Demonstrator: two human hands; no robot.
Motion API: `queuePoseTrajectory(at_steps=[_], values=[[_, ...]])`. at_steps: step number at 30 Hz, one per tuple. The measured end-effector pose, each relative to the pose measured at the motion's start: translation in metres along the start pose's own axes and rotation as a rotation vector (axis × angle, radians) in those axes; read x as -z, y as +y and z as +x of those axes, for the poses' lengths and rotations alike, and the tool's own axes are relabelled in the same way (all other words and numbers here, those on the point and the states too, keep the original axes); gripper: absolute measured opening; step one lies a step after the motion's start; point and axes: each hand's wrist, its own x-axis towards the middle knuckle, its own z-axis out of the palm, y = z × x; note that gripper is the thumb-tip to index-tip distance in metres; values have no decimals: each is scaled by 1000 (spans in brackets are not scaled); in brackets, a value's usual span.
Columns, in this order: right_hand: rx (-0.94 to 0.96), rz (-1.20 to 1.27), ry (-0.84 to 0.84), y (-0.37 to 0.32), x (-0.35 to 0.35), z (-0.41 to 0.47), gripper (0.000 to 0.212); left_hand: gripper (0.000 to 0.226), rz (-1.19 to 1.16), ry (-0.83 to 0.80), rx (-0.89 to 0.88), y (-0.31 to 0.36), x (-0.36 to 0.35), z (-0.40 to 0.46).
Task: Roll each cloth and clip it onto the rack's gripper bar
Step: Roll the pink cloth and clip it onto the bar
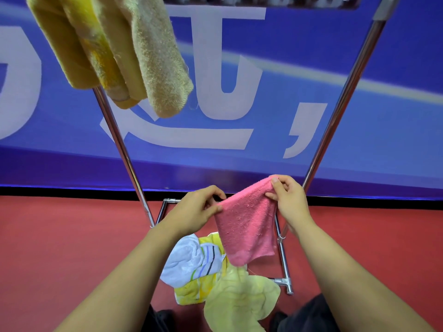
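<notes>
A pink cloth (pixel 247 224) hangs between my two hands in front of the rack. My left hand (pixel 196 209) pinches its upper left corner and my right hand (pixel 288 200) pinches its upper right corner. Several rolled yellow and beige cloths (pixel 115 53) hang from the rack's gripper bar (pixel 263 0) at the top left. On the floor below lie a white striped cloth (pixel 189 262), a yellow patterned cloth (pixel 194 291) and a pale yellow cloth (pixel 242 300).
The rack's chrome legs (pixel 340 111) slant down to a base frame (pixel 284 264) on the red floor (pixel 60 248). A blue banner (pixel 311 68) with large pale letters stands close behind. My dark trousers (pixel 309 317) show at the bottom.
</notes>
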Motion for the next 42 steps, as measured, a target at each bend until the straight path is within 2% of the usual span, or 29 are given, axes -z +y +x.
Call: queuePoseTrajectory(at_steps=[5,8,12,16,22,28,34,42], values=[[-6,-71,-17,6,-1,1,19,56,255,-284,-194,12,-11,-3],[5,-93,-46,4,-4,-2,17,62,353,-391,-186,17,-17,-3],[12,-120,-86,4,-8,-7,15,71,389,-462,-60,18,-21,-5],[14,-129,-116,5,-7,-8,15,73,126,-399,95,9,-18,-2],[-1,-56,-198,3,-14,-11,14,61,-250,-237,263,4,-13,2],[-6,-25,-383,-1,-28,-26,11,50,-407,-89,368,1,-9,4],[11,-5,-488,0,-39,-40,11,50,-521,-60,380,5,-7,1],[50,-36,-492,3,-42,-44,12,52,-590,-69,397,12,-4,-2]])
